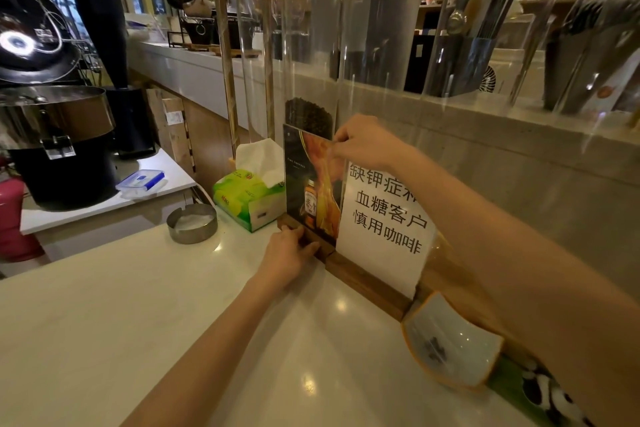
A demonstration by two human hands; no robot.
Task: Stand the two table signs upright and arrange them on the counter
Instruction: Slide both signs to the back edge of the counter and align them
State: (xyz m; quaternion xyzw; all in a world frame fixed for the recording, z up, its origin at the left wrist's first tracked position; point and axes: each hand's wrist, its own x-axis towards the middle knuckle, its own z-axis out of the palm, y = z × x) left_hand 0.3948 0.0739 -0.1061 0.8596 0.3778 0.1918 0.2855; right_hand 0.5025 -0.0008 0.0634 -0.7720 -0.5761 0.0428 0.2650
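Observation:
Two table signs stand upright side by side on the white counter [138,322], against the back wall. The left one, a dark poster sign [304,191] showing an orange drink bottle, sits in a wooden base. My left hand [291,255] grips that base at its front edge. My right hand [360,142] pinches the top edge of the poster sign's clear panel. The right one, a white text sign [384,218] with black characters, stands in its own wooden base [367,282], touching the poster sign's right side. My right forearm crosses in front of its upper corner.
A green tissue box [242,198] and a round metal ashtray [192,222] sit left of the signs. A white and orange dish [450,343] lies at the right. A wooden rack of clear tubes [311,45] rises behind. A black roaster [55,135] stands far left.

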